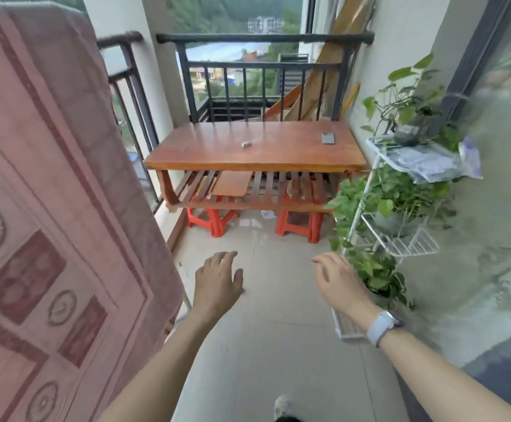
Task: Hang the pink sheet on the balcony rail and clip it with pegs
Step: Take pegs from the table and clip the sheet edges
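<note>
The left hand (217, 278) and the right hand (339, 281) reach forward side by side over the pale tiled floor (278, 345), palms down, fingers loosely spread, neither holding anything. The right wrist wears a watch (383, 325) with a light strap.

Just left of the left hand and forearm hangs the pink sheet (50, 223), draped over the balcony rail (120, 39) on that side. Its long axis runs top to bottom: it falls from the rail edge high at the upper left down past the left elbow, its printed face of darker red bands, squares and round motifs turned toward the camera. No pegs can be made out along its top edge.

Ahead of both hands, beyond the bare tiles, stands a reddish wooden table with a glossy tabletop (257, 147) and a slatted lower shelf, propped on two red plastic stools (214, 220). On the tabletop lie a small grey object (246, 144), too small to identify, and a flat dark object (328, 137) near its right end. Behind the table runs the end railing (263, 38), with wooden planks (333, 62) leaning in the corner.

To the right of the right hand, a white wire plant rack (400, 239) holds leafy green potted plants (400, 196) against the wall.
</note>
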Action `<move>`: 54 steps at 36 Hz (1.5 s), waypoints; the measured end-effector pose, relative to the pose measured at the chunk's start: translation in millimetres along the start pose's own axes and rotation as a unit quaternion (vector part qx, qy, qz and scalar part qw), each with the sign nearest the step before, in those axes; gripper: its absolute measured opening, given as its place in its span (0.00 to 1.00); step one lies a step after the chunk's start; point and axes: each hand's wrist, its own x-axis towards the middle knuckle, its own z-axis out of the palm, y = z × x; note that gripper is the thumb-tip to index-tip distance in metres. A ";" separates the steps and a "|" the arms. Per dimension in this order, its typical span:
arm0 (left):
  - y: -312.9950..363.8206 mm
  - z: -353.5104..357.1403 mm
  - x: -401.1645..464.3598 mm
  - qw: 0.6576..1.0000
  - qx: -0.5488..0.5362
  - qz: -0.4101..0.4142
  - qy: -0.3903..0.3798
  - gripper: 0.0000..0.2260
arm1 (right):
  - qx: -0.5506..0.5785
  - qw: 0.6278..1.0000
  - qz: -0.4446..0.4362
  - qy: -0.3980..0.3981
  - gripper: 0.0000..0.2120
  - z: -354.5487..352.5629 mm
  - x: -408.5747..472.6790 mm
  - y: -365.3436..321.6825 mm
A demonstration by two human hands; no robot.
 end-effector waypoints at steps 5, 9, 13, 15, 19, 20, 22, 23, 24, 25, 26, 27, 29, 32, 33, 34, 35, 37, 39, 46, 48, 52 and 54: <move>0.2 1.1 127.7 1.000 0.016 -0.010 -0.006 0.19 | 0.027 0.999 -0.006 -0.024 0.17 7.1 126.7 13.6; -10.9 -2.5 202.9 0.999 0.025 -0.027 0.018 0.18 | 0.028 0.998 -0.026 -0.050 0.14 18.7 216.8 13.4; -41.3 7.8 275.2 0.998 0.002 -0.063 0.020 0.16 | 0.034 0.996 -0.047 -0.073 0.14 41.1 303.2 15.0; -54.1 13.4 317.7 0.997 0.005 -0.069 0.020 0.15 | 0.035 0.995 -0.052 -0.084 0.12 54.2 346.3 17.6; -81.5 24.3 409.9 0.996 0.000 -0.084 0.033 0.17 | 0.030 0.993 -0.061 -0.096 0.13 84.7 436.9 21.0; -93.1 30.3 439.4 0.996 0.000 -0.087 0.031 0.18 | 0.029 0.993 -0.062 -0.097 0.13 95.8 469.1 22.7; -101.7 36.1 466.7 0.996 0.004 -0.084 0.024 0.19 | 0.017 0.992 -0.067 -0.110 0.13 104.5 501.3 22.7; -109.9 40.1 489.2 0.996 0.004 -0.083 0.020 0.19 | 0.010 0.991 -0.067 -0.115 0.13 111.4 526.9 23.2; -118.8 43.6 513.2 0.996 0.004 -0.087 0.017 0.18 | 0.004 0.990 -0.069 -0.120 0.13 117.5 554.0 22.6; -126.4 46.6 536.5 0.995 0.003 -0.094 0.016 0.18 | -0.002 0.990 -0.072 -0.124 0.13 121.1 579.6 21.2; -133.8 49.8 559.2 0.995 0.002 -0.098 0.014 0.19 | -0.009 0.989 -0.076 -0.124 0.13 123.9 604.0 20.3; -139.5 51.8 581.1 0.995 0.001 -0.104 0.005 0.19 | -0.012 0.990 -0.077 -0.121 0.13 125.2 627.2 18.8; -147.6 58.0 617.8 0.993 0.006 -0.114 -0.007 0.15 | -0.018 0.990 -0.073 -0.120 0.13 128.2 664.4 19.7; -155.5 75.1 661.0 0.992 0.010 -0.121 -0.020 0.16 | -0.025 0.987 -0.063 -0.148 0.14 142.9 707.9 30.1; -158.6 81.9 673.7 0.992 0.010 -0.124 -0.026 0.18 | -0.026 0.985 -0.060 -0.158 0.14 149.9 721.9 35.2; -162.2 89.7 685.6 0.991 0.009 -0.128 -0.034 0.19 | -0.028 0.984 -0.054 -0.170 0.14 157.8 735.7 40.4; -166.5 98.9 696.8 0.990 0.008 -0.133 -0.045 0.19 | -0.031 0.981 -0.049 -0.184 0.14 167.0 749.4 46.2; -174.9 118.0 716.2 0.985 0.000 -0.155 -0.071 0.19 | -0.040 0.975 -0.045 -0.212 0.15 187.5 777.2 58.3; -182.3 140.2 733.9 0.978 -0.017 -0.184 -0.099 0.20 | -0.050 0.969 -0.051 -0.238 0.15 208.4 806.8 70.2; -198.9 212.9 795.3 0.958 0.005 -0.242 -0.155 0.23 | -0.103 0.941 -0.055 -0.319 0.19 275.8 920.2 102.5; -197.6 226.3 810.8 0.946 0.014 -0.270 -0.181 0.25 | -0.129 0.931 -0.065 -0.335 0.20 289.0 949.5 104.2; -204.1 247.6 832.6 0.932 0.035 -0.283 -0.223 0.28 | -0.187 0.915 -0.124 -0.336 0.22 315.2 1004.0 103.9; -209.1 257.7 834.2 0.924 0.045 -0.286 -0.248 0.29 | -0.219 0.901 -0.136 -0.348 0.24 329.9 1025.2 104.1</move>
